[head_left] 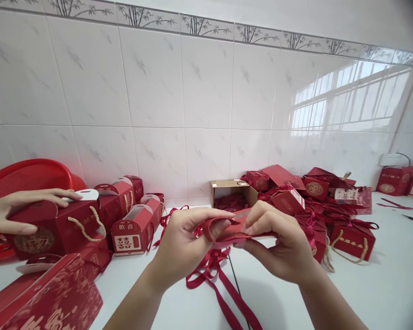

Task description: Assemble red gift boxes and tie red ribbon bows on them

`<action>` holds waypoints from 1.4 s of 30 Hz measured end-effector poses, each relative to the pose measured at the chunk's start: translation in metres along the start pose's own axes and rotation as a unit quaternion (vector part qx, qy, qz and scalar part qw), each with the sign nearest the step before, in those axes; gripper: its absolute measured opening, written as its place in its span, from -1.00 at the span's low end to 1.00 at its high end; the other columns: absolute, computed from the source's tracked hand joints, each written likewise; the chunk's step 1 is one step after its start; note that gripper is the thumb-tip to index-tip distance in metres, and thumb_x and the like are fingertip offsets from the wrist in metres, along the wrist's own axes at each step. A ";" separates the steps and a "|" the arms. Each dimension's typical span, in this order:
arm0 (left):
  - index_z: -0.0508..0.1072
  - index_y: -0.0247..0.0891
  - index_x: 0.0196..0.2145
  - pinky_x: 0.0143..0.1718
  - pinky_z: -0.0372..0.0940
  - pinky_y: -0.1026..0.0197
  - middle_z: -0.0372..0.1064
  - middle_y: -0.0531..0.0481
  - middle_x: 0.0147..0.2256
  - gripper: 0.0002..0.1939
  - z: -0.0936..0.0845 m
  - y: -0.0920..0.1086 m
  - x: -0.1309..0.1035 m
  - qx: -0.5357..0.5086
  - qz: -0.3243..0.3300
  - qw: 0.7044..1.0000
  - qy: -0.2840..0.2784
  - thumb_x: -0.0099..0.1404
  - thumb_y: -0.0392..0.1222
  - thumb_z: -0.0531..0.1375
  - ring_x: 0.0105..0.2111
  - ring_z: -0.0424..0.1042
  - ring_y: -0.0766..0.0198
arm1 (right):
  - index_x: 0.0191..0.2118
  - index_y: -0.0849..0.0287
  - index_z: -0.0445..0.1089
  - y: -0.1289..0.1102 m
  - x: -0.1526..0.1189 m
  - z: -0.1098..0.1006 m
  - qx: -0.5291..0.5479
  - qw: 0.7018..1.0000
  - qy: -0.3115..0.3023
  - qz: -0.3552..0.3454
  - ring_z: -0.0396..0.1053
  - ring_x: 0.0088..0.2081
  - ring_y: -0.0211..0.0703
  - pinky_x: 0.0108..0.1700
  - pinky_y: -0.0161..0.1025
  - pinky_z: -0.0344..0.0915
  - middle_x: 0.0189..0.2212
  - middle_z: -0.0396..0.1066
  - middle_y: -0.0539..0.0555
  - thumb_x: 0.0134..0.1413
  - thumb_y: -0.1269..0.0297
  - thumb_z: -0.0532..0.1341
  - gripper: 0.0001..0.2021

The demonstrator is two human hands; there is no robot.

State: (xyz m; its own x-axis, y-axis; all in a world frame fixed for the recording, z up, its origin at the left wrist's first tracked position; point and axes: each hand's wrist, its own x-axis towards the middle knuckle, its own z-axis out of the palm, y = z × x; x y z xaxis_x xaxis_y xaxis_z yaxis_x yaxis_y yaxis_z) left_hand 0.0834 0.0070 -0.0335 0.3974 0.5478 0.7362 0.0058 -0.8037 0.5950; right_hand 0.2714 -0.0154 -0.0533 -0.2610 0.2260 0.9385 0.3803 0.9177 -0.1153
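Between my two hands, above the table, is a red cardboard gift box (236,229), seen edge-on and partly covered by fingers. My left hand (187,245) grips its left side, the thumb pressed against a curled red flap. On the other side, my right hand (278,243) pinches the card between bent fingers and thumb. Dark red ribbons (215,279) trail below the hands across the white tabletop; whether they are fixed to the box I cannot tell. Another person's hand (30,211) at the far left holds a red gift box with a rope handle (55,224).
Assembled red boxes (131,233) stand left of my hands, before a red plastic basket (30,174). An open brown carton (232,184) holds dark red ribbons. Several finished boxes (353,240) are heaped at right. A black pen (412,218) lies far right. A tiled wall (206,91) stands behind.
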 end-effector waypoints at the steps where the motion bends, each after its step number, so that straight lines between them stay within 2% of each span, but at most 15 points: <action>1: 0.60 -0.18 -0.27 -0.41 0.48 0.31 0.58 -0.03 -0.37 -0.84 0.001 0.001 0.000 -0.011 -0.011 1.000 0.000 0.25 -0.32 0.21 -0.39 0.55 0.23 | -0.38 0.10 0.26 0.000 0.000 0.000 0.001 1.000 0.005 0.005 0.29 -0.47 -0.24 -0.43 -0.25 0.25 -0.49 0.34 -0.01 0.01 0.45 0.29 -0.82; 5: 0.61 -0.16 -0.28 -0.43 0.47 0.34 0.58 -0.01 -0.38 -0.85 0.000 0.003 -0.001 -0.017 -0.020 1.000 -0.009 0.23 -0.31 0.23 -0.41 0.55 0.25 | -0.36 0.10 0.26 0.000 0.000 -0.001 0.013 1.000 0.013 0.011 0.30 -0.45 -0.23 -0.42 -0.25 0.28 -0.47 0.33 0.00 -0.02 0.48 0.30 -0.80; 10: 0.60 -0.14 -0.27 -0.36 0.48 0.35 0.58 0.00 -0.33 -0.83 -0.003 0.005 -0.001 -0.033 -0.016 0.999 -0.014 0.25 -0.32 0.22 -0.34 0.56 0.26 | -0.36 0.10 0.25 0.001 -0.001 -0.001 0.032 0.999 0.013 0.021 0.31 -0.42 -0.22 -0.43 -0.25 0.30 -0.46 0.32 0.00 -0.02 0.51 0.28 -0.79; 17: 0.58 -0.17 -0.28 -0.43 0.46 0.37 0.57 0.02 -0.38 -0.81 -0.004 0.006 0.000 -0.019 -0.014 0.999 -0.037 0.26 -0.36 0.18 -0.39 0.54 0.29 | -0.34 0.11 0.26 0.003 -0.001 -0.001 0.051 0.998 0.007 0.022 0.30 -0.41 -0.24 -0.42 -0.26 0.30 -0.45 0.32 0.00 -0.03 0.55 0.27 -0.78; 24: 0.53 -0.25 -0.26 -0.37 0.43 0.27 0.52 -0.04 -0.37 -0.76 -0.011 0.008 -0.002 -0.010 0.064 0.993 -0.103 0.22 -0.48 0.15 -0.35 0.50 0.25 | -0.32 0.12 0.28 0.001 -0.003 -0.002 0.071 0.997 0.018 -0.007 0.31 -0.43 -0.22 -0.46 -0.26 0.29 -0.45 0.34 0.02 -0.07 0.54 0.33 -0.75; 29: 0.49 -0.28 -0.18 -0.26 0.43 0.16 0.46 -0.12 -0.24 -0.70 -0.013 0.009 -0.005 -0.044 0.070 0.986 -0.145 0.14 -0.49 0.18 -0.23 0.46 0.15 | -0.27 0.10 0.31 0.000 -0.002 -0.001 0.075 0.995 0.043 -0.052 0.36 -0.38 -0.19 -0.42 -0.21 0.36 -0.39 0.37 0.05 -0.03 0.53 0.30 -0.76; 32: 0.49 -0.26 -0.18 -0.25 0.43 0.20 0.46 -0.11 -0.23 -0.67 -0.011 0.005 -0.005 -0.067 0.095 0.983 -0.141 0.15 -0.55 0.15 -0.21 0.46 0.18 | -0.24 0.09 0.31 0.000 -0.002 -0.001 0.091 0.993 0.039 -0.057 0.42 -0.23 -0.10 -0.32 -0.13 0.43 -0.24 0.42 0.12 -0.02 0.56 0.28 -0.74; 34: 0.50 -0.25 -0.17 -0.22 0.43 0.21 0.46 -0.10 -0.22 -0.66 -0.008 0.002 -0.005 -0.079 0.118 0.982 -0.128 0.18 -0.56 0.14 -0.18 0.46 0.20 | -0.23 0.10 0.31 0.001 -0.002 -0.001 0.093 0.993 0.043 -0.064 0.44 -0.19 -0.05 -0.24 -0.04 0.43 -0.21 0.45 0.12 -0.02 0.58 0.27 -0.72; 37: 0.52 -0.24 -0.17 -0.20 0.43 0.22 0.48 -0.10 -0.24 -0.66 -0.007 0.000 -0.005 -0.075 0.137 0.981 -0.116 0.18 -0.57 0.17 -0.19 0.47 0.21 | -0.21 0.13 0.31 0.001 -0.001 -0.002 0.083 0.991 0.046 -0.090 0.45 -0.24 -0.05 -0.24 -0.01 0.41 -0.26 0.49 0.12 -0.04 0.61 0.26 -0.71; 42: 0.51 -0.24 -0.17 -0.16 0.43 0.20 0.49 -0.11 -0.23 -0.69 -0.007 0.000 -0.004 -0.062 0.154 0.978 -0.123 0.18 -0.53 0.21 -0.21 0.49 0.21 | -0.24 0.17 0.31 -0.002 -0.002 -0.003 0.060 0.992 0.041 -0.100 0.44 -0.32 -0.10 -0.34 -0.08 0.36 -0.28 0.48 0.13 -0.08 0.66 0.24 -0.70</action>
State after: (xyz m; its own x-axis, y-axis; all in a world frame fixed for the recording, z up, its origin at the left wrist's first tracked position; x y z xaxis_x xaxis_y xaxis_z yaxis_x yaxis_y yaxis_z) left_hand 0.0754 0.0067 -0.0341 0.5722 0.1996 0.7954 -0.2545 -0.8788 0.4036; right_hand 0.2742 -0.0183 -0.0540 -0.2456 0.0125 0.9693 0.2193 0.9747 0.0429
